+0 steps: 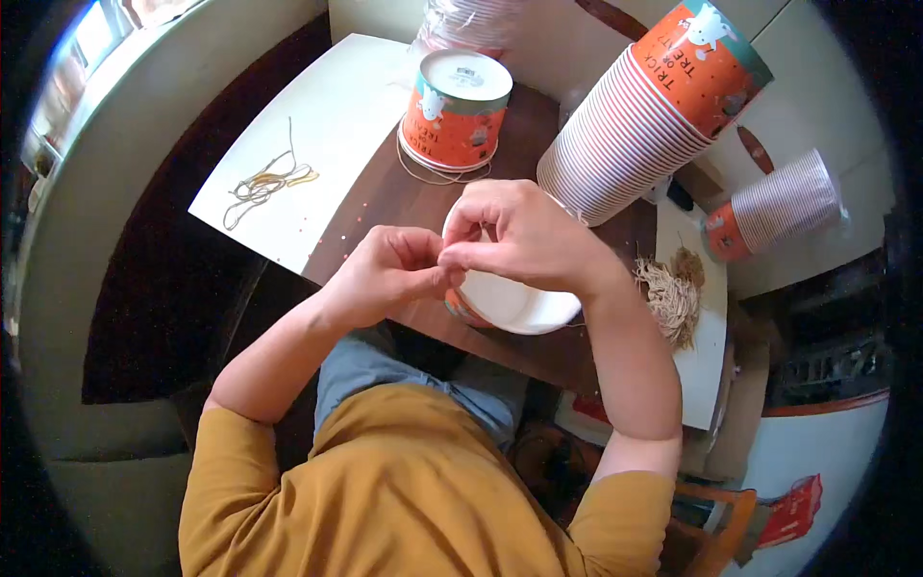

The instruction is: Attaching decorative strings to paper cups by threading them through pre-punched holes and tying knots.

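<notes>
In front of me a paper bucket (519, 306) with a white inside and an orange outer wall stands mouth up near the table's front edge. Over its left rim my left hand (380, 274) and my right hand (529, 236) meet, thumbs and fingers of both pinched together. Whatever is between the fingertips is too small or hidden to make out. My right hand and forearm cover part of the bucket's mouth. Behind my hands an orange and green paper bucket (452, 130) sits upside down, with a thin cord around its rim.
A tall leaning stack of paper buckets (625, 135) rises at the back right. Loose cords (264, 185) lie on the white left part of the table (327, 96). A bundle of cream cords (670, 300) is at the right, near a lying bucket stack (774, 213).
</notes>
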The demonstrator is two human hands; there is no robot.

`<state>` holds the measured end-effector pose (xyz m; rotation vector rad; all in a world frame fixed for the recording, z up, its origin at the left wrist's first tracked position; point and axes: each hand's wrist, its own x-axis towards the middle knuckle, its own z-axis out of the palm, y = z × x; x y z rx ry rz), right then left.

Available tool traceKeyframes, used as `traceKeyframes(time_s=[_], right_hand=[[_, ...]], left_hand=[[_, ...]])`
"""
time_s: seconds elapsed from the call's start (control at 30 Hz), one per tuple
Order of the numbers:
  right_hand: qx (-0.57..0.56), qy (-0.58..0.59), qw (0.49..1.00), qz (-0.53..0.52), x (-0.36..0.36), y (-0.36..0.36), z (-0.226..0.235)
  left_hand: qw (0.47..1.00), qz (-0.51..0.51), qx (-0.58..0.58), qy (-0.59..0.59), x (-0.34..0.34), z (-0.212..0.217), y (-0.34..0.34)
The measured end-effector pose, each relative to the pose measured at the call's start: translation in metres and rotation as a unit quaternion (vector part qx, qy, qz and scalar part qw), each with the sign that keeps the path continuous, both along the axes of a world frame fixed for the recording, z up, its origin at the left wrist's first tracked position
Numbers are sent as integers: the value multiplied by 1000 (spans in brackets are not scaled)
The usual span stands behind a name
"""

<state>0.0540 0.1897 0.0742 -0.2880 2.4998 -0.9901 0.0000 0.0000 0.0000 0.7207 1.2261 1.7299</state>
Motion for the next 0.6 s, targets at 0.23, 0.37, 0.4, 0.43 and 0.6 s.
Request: traceKeyframes(time_s=[0.23, 0.37, 0.4, 0.43, 0.6], right_hand=[[37, 487, 855, -173, 59, -12, -7], [-56, 388, 908, -143, 64, -17, -31], [-17, 407, 901, -148, 60, -20, -35], [-9, 417, 896, -152, 56, -23, -39], [63, 431, 892, -122, 53, -27, -46]], left_hand=[[1000, 6, -28, 3, 0, 5, -10], [998, -27, -49, 21, -9, 9, -9], [999, -21, -33, 23, -8, 10, -8], [999, -14, -18, 26, -7, 11, -6], [998, 13, -48, 49, 0, 19, -7]])
